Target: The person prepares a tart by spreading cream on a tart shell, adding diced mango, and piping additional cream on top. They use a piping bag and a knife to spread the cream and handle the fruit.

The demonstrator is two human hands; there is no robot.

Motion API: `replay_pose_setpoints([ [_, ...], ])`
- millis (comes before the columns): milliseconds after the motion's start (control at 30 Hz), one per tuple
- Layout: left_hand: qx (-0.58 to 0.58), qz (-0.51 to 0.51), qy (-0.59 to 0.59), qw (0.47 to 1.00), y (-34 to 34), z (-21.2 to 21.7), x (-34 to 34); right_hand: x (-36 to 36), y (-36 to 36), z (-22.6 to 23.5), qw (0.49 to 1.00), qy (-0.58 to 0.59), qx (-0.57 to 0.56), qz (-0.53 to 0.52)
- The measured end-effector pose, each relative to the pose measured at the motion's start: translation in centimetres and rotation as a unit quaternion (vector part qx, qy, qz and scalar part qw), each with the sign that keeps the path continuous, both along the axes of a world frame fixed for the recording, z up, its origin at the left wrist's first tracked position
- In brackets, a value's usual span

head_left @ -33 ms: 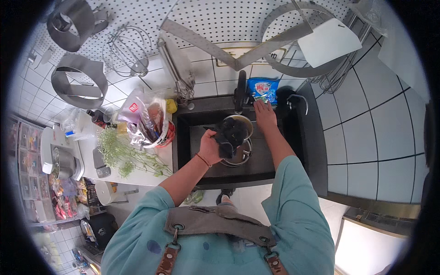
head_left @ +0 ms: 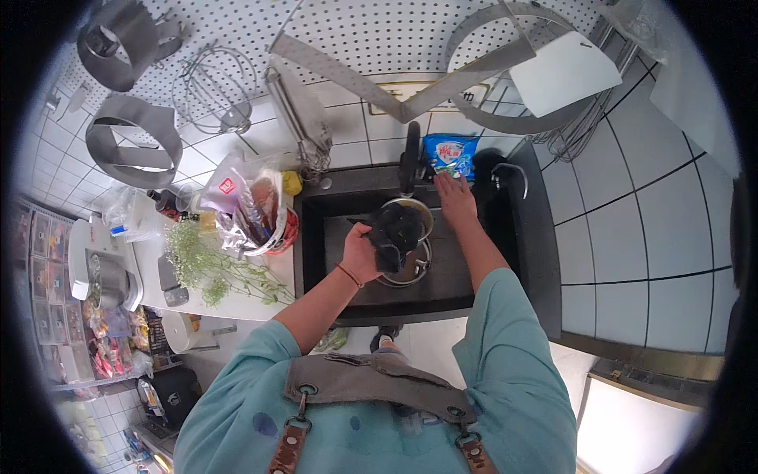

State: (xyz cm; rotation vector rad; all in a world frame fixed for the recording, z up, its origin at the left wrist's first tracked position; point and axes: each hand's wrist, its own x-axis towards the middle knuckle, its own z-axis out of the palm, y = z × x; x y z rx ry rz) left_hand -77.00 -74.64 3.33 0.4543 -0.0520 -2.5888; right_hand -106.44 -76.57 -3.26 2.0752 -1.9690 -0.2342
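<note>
My left hand [head_left: 361, 251] grips a crumpled, limp black piece [head_left: 399, 235] that looks like cloth, with the fingers partly hidden by it. It hangs over two round metal vessels in the dark sink [head_left: 339, 296]: a pot-like one [head_left: 427, 215] under the faucet and a bowl [head_left: 404, 278] nearer to me. At the sink's back edge my right hand [head_left: 456, 199] is stretched out, fingers extended beside the black faucet [head_left: 409, 162]. Its fingertips lie just below a blue packet [head_left: 452, 152]; whether they touch the faucet's handle cannot be made out.
Left of the sink, a white counter [head_left: 158, 272] carries a bucket [head_left: 286, 229] of packages and white-flowered stems [head_left: 193, 257]. Metal rings [head_left: 130, 142], whisks [head_left: 217, 91] and a white scraper [head_left: 564, 75] hang above. A small metal spout [head_left: 517, 170] stands at the right rear.
</note>
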Motion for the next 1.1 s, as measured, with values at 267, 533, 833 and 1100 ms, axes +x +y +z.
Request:
replay_pose_setpoints([
  [267, -0.022, -0.063, -0.045, 0.997, -0.4, -0.8, -3.8, 4.1, 4.0, 4.1, 0.844, -0.520, 0.049, -0.121],
  [533, -0.102, -0.169, -0.258, 0.946, -1.9, -0.2, -1.6, 9.7, 7.2, 2.5, 0.490, -0.819, 0.062, -0.291],
  [833, -0.199, -0.118, -0.469, 0.852, -4.6, -5.9, 1.1, 12.9, 5.7, 2.6, 0.765, -0.567, 0.164, -0.257],
  [1100, 0.060, -0.008, -0.148, 0.987, -2.4, -15.1, -1.3, 19.4, 5.5, 0.6, 0.786, -0.557, -0.026, -0.266],
])
